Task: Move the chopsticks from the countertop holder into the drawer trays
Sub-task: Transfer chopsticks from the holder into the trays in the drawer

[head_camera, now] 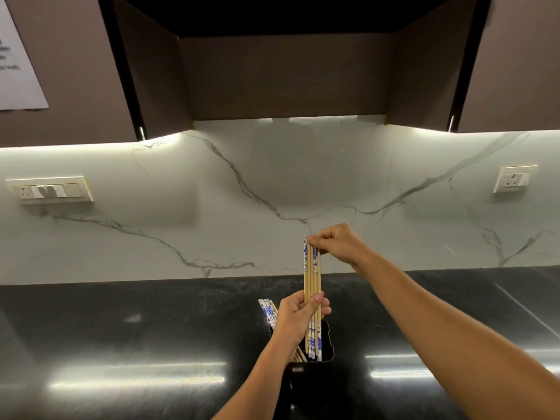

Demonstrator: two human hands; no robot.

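Wooden chopstick bundle, blue-and-white patterned ends, held upright over black holder on dark countertop. Left hand wraps the lower-middle of the bundle, fingers curled round it. Right hand pinches the top ends, fingertips closed on them. Lower tips sit at the holder mouth; can't tell if they clear the rim. More chopsticks lean left in the holder, behind the left hand. Drawer and trays not in view.

Step looks like evening up and lifting out one batch. To do it well: keep the left hand's wrap firm so no stick slides down, use the right hand to tap or level the tops, then lift straight up until the tips clear the rim before turning away. Patterned ends show at both top and bottom, so orientation is probably mixed; sort before traying. Thin smooth sticks fan out easily, so carry them with both hands.
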